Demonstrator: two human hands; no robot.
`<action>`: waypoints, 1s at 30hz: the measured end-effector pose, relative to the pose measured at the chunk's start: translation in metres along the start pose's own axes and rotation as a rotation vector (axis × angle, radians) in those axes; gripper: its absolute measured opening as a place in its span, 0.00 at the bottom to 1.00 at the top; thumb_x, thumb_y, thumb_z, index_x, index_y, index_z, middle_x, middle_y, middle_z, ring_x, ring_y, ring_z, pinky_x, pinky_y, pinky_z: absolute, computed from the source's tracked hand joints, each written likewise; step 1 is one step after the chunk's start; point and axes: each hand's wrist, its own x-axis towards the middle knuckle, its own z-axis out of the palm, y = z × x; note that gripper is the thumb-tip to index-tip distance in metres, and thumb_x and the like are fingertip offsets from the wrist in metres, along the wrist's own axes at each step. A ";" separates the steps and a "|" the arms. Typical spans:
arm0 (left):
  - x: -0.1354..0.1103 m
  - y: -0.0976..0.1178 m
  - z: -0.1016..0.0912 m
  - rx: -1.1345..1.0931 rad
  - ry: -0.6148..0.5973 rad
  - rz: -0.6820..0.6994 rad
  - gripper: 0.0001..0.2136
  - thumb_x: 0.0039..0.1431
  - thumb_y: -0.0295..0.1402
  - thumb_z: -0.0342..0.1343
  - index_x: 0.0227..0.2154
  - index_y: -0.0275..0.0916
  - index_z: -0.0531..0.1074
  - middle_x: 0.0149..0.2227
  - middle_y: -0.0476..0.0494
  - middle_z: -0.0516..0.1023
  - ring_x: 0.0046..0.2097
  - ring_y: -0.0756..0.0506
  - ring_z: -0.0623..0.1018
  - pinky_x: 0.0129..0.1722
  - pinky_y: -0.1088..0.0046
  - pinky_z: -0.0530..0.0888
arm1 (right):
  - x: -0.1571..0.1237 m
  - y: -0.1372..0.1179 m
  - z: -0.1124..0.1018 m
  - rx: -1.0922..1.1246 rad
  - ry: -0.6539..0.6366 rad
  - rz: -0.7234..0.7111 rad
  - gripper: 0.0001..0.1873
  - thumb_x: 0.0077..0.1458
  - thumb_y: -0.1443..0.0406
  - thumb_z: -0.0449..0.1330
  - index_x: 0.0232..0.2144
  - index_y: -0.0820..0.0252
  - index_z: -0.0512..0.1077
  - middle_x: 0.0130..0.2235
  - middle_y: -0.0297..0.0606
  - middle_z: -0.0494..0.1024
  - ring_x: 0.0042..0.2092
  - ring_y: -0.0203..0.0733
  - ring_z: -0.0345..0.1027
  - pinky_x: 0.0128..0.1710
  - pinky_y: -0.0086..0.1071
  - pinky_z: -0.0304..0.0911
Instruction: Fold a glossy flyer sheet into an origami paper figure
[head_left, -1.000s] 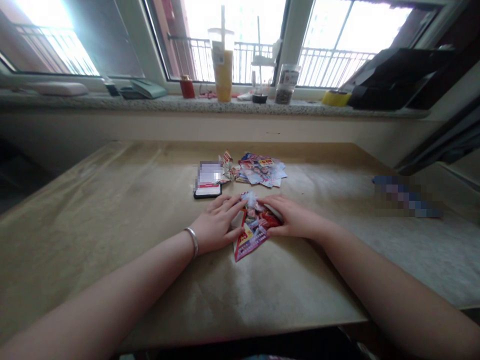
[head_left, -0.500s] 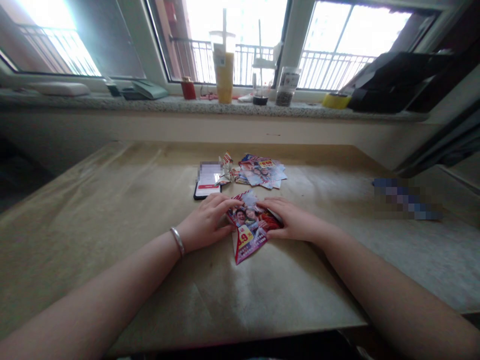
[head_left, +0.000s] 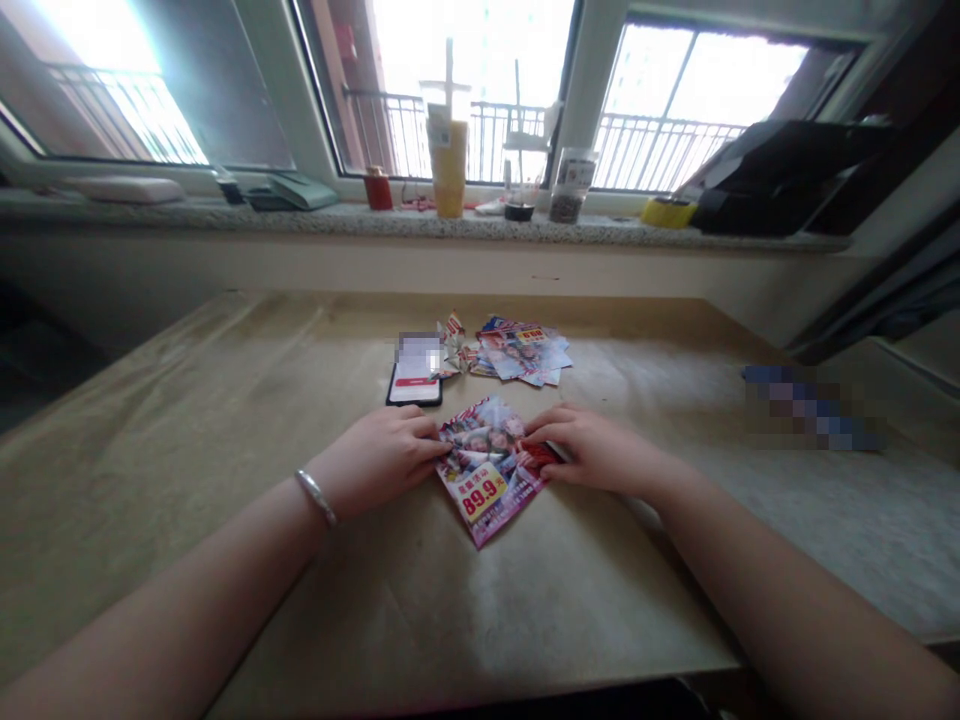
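A square sheet of colourful printed paper [head_left: 491, 475], showing "89.9" and a photo of people, lies turned cornerwise on the table in front of me. My left hand [head_left: 390, 448] grips its left corner between thumb and fingers; a silver bangle is on that wrist. At the right corner, my right hand [head_left: 592, 448] pinches the paper, its thumb below the index finger. Light crease lines run across the sheet. Beyond it lies a fanned pile of similar printed sheets [head_left: 525, 352], with a folded paper piece [head_left: 456, 345] to its left.
A phone [head_left: 415, 385] with a lit screen lies behind my left hand. A blurred-out flat object [head_left: 810, 405] is at the table's right. On the windowsill [head_left: 300, 222] stand a tall cup of yellow drink [head_left: 450, 165], a red jar [head_left: 378, 188], yellow tape [head_left: 667, 212] and a black bag [head_left: 772, 190].
The paper's left side, folded in before, now lies opened out, showing the full "89.9". My left hand has moved left with that corner; my right hand has barely moved.
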 end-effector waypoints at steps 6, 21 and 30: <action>0.000 0.001 0.001 0.043 0.027 -0.033 0.11 0.62 0.35 0.49 0.43 0.44 0.73 0.33 0.44 0.73 0.35 0.45 0.72 0.35 0.68 0.69 | -0.005 -0.010 -0.006 -0.008 -0.010 -0.021 0.20 0.48 0.71 0.56 0.44 0.57 0.74 0.46 0.40 0.75 0.48 0.42 0.67 0.50 0.37 0.63; 0.002 0.002 -0.002 0.101 0.006 -0.021 0.08 0.60 0.32 0.52 0.39 0.43 0.74 0.31 0.46 0.73 0.32 0.47 0.72 0.31 0.71 0.65 | 0.001 -0.018 -0.001 -0.258 0.005 -0.001 0.11 0.57 0.65 0.53 0.36 0.56 0.75 0.36 0.38 0.76 0.39 0.41 0.67 0.37 0.33 0.59; 0.000 -0.003 -0.006 -0.029 -0.146 -0.210 0.11 0.61 0.32 0.47 0.31 0.43 0.75 0.31 0.47 0.74 0.32 0.47 0.73 0.29 0.72 0.64 | 0.001 -0.018 -0.004 -0.263 -0.034 0.190 0.10 0.58 0.63 0.51 0.29 0.58 0.71 0.34 0.38 0.75 0.34 0.38 0.66 0.30 0.30 0.50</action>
